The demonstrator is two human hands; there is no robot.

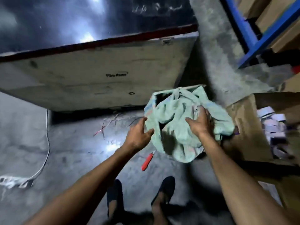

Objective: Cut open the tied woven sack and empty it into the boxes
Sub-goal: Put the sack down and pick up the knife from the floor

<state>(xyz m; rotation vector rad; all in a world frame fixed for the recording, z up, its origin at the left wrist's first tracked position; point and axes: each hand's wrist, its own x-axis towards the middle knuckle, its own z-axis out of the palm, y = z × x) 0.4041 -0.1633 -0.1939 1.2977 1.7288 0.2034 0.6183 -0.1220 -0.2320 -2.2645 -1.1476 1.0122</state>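
A crumpled pale green woven sack [177, 130] hangs limp in front of me, its mouth open at the top. My left hand [139, 132] grips its left edge. My right hand [198, 122] clutches the fabric near its upper right. Under the sack's far side the rim of a cardboard box [197, 87] shows. To the right stands an open cardboard box [246, 127] holding several white and purple packets [272, 125]. A red utility knife [147, 161] lies on the floor below the sack.
A large grey cabinet [97, 78] lies on its side ahead. A white power strip [14, 181] and cable trail on the left floor. Blue shelving [253, 34] with cartons stands at the upper right. Cut string scraps [103, 127] litter the concrete. My feet [139, 198] are below.
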